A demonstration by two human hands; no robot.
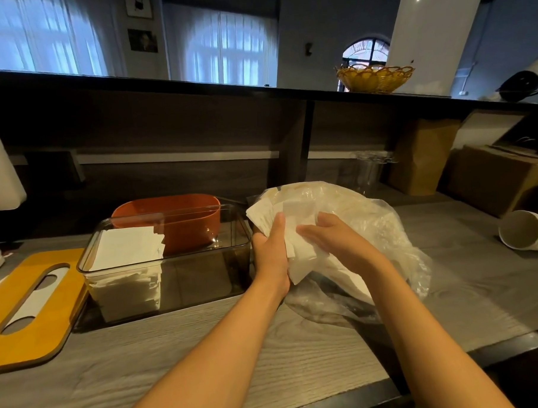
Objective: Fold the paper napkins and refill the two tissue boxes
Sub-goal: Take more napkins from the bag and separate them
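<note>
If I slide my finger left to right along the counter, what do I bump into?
Yellow lid → clear tissue box → left hand → right hand → paper cups.

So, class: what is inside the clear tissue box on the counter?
The clear tissue box holds a stack of white folded napkins at its left end; the rest looks empty. The orange box behind is partly hidden.

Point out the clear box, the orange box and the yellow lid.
clear box [202, 268]: head view, on its front wall.
orange box [182, 229]: head view, on its side seen through the clear box.
yellow lid [51, 324]: head view, on its flat top.
</note>
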